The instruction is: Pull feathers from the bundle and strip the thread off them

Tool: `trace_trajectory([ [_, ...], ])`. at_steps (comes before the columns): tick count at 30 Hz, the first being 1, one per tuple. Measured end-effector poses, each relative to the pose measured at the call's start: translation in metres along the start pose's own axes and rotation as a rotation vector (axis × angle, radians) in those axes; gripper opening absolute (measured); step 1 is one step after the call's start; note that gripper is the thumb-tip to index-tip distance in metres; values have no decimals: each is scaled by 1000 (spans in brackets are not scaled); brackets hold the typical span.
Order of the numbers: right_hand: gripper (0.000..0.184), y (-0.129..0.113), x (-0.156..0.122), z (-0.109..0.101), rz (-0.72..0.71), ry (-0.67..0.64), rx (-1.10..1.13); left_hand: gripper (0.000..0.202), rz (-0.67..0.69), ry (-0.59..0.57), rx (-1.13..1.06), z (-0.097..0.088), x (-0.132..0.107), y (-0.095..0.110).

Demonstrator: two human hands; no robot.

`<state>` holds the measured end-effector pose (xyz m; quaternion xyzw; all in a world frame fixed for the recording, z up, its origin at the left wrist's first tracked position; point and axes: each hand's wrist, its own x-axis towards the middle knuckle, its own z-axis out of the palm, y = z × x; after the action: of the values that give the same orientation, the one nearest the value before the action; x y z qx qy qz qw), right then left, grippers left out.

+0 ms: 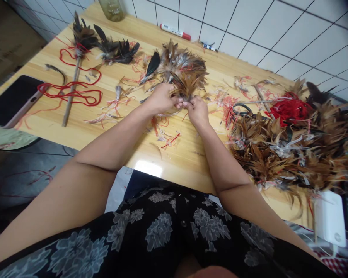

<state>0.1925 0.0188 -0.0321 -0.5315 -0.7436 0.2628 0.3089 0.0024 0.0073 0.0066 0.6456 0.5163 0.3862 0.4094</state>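
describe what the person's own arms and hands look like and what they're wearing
The left arm and right arm are bare, with no sleeve on either forearm. The left hand and right hand wear no gloves, and no watch or bracelet shows at the wrists. The person wears a black garment printed with large grey flowers, with a small button at the front.

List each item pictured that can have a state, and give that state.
Brown feather bunch, held at its base
Left hand, pinching the bunch
Right hand, pinching the bunch
White red-capped marker, capped, lying flat
Red yarn, loose, looped
Wooden feather-tipped stick, lying flat
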Motion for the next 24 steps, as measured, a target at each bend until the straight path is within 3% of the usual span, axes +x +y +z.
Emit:
trace_trajectory([
  [4,39,4,1,2,-18,46,52,22,-8,12,5,-2,2,1],
  [9,47,6,1,5,-41,45,12,20,50,124,33,-2,1,-2],
  [16,29,-7,-4,-1,-44,-41,-221,22,-101,-11,-159,-3,-8,16],
  [20,29,-9,-6,-1,-52,-72,-287,23,-97,-101,-156,-10,-7,19],
  [24,29,-5,-7,2,-68,-51,-296,25,-60,-101,-162,-12,-5,16],
])
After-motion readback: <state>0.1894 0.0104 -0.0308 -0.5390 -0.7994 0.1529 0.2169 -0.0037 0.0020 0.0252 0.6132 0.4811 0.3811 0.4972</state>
